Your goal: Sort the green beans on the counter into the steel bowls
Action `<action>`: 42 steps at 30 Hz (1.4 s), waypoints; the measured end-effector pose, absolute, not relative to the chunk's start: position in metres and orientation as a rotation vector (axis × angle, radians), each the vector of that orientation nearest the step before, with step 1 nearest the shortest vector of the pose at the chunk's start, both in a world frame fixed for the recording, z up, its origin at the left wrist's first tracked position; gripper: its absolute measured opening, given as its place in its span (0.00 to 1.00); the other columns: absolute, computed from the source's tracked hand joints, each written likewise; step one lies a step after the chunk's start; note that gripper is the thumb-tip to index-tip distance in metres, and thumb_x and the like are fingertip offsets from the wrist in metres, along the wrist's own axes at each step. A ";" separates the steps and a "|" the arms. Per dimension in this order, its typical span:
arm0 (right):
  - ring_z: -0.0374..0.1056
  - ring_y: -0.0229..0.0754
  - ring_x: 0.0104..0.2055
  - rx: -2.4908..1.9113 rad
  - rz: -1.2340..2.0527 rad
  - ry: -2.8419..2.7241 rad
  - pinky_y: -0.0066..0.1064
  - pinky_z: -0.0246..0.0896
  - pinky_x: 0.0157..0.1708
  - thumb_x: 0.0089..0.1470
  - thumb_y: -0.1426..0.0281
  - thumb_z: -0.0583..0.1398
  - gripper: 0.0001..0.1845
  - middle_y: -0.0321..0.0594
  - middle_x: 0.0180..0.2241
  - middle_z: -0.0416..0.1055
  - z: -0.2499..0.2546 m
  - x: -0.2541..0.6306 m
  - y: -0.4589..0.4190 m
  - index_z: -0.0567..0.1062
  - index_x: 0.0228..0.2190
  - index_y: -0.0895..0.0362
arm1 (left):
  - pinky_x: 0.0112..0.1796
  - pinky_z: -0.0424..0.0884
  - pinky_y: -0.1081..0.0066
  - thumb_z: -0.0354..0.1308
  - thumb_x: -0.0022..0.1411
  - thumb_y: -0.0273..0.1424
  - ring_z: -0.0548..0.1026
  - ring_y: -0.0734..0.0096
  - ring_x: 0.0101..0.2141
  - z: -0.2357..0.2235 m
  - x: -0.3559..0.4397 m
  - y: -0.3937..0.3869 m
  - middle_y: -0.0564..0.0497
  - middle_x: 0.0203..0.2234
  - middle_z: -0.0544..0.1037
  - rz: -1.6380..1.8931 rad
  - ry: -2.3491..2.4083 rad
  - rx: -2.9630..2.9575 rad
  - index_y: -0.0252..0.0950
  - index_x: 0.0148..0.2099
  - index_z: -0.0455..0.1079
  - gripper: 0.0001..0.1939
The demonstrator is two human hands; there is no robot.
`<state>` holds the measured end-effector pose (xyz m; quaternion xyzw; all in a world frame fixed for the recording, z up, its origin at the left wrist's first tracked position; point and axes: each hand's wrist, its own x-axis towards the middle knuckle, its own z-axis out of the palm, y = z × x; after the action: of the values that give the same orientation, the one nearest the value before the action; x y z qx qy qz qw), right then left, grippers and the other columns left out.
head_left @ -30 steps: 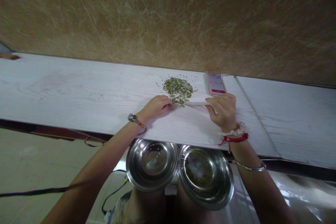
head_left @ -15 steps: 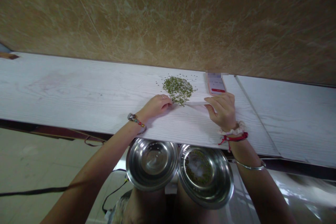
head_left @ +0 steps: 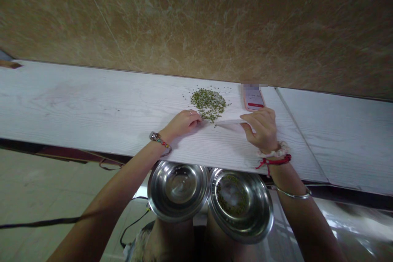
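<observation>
A loose pile of small green mung beans (head_left: 209, 101) lies spread on the white wood-grain tabletop (head_left: 123, 106). My left hand (head_left: 186, 121) rests at the pile's near left edge, fingers curled inward. What its fingertips hold, if anything, is hidden. On the other side my right hand (head_left: 260, 129) pinches a thin white flat stick (head_left: 229, 122), which points left. The stick's tip lies at the near edge of the pile, beside a few beans set slightly apart from it.
Two steel bowls sit on my lap below the table edge. The right bowl (head_left: 258, 213) has green beans in its bottom; the left bowl (head_left: 179, 208) shows a few small pale specks. A phone (head_left: 254, 99) lies behind my right hand, near the marbled wall (head_left: 196, 24).
The stick's tip has shifted slightly toward me, and a few beans at the pile's near edge now lie apart from it. My left hand has stayed in place.
</observation>
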<state>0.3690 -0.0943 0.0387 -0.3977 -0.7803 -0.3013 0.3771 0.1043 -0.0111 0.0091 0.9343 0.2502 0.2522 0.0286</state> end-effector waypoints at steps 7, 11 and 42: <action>0.66 0.39 0.29 -0.932 -0.765 -1.988 0.36 0.58 0.39 0.52 0.72 0.57 0.03 0.33 0.24 0.72 0.042 0.369 -0.096 0.71 0.31 0.54 | 0.39 0.71 0.69 0.47 0.57 0.19 0.75 0.72 0.35 0.009 0.104 -0.011 0.50 0.32 0.78 0.789 0.753 2.901 0.36 0.35 0.70 0.12; 0.67 0.40 0.30 -0.991 -0.768 -1.979 0.37 0.57 0.41 0.53 0.71 0.57 0.03 0.34 0.25 0.73 0.040 0.370 -0.095 0.71 0.32 0.53 | 0.40 0.71 0.69 0.47 0.57 0.19 0.75 0.72 0.35 0.009 0.104 -0.011 0.51 0.32 0.79 0.794 0.768 2.889 0.37 0.35 0.70 0.12; 0.64 0.38 0.28 -0.906 -0.720 -2.021 0.35 0.57 0.39 0.52 0.73 0.58 0.03 0.34 0.24 0.72 0.044 0.365 -0.096 0.71 0.32 0.54 | 0.40 0.71 0.69 0.48 0.57 0.19 0.75 0.71 0.36 0.010 0.104 -0.010 0.50 0.32 0.78 0.771 0.746 2.882 0.36 0.36 0.71 0.12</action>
<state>0.3653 -0.0963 0.0444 -0.3574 -0.7972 -0.2841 0.3950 0.1038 -0.0101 0.0100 0.9367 0.2424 0.2506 0.0331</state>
